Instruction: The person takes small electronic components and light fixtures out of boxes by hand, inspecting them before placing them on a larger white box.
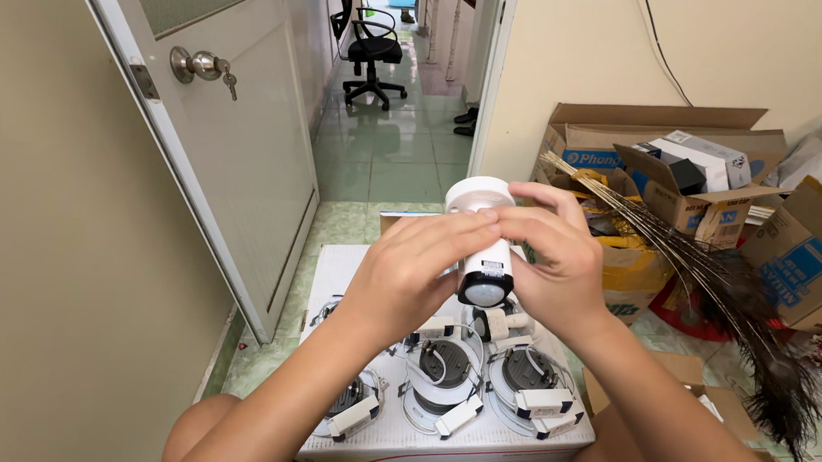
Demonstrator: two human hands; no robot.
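Both my hands hold a white cylindrical lamp-like device (485,262) up in front of me, its dark round lens end pointing toward me and a white round base at the far end. My left hand (409,272) wraps the device from the left, fingers across its top. My right hand (557,265) grips it from the right, fingertips meeting the left ones. Below them, several round recessed light fixtures (446,371) with white driver blocks and wires lie on a white cardboard box (513,441).
An open white door (231,131) with a knob and keys stands on the left, leading to a green tiled hallway with a black office chair (373,49). Open cardboard boxes (708,193) and a peacock feather duster (722,291) crowd the right side.
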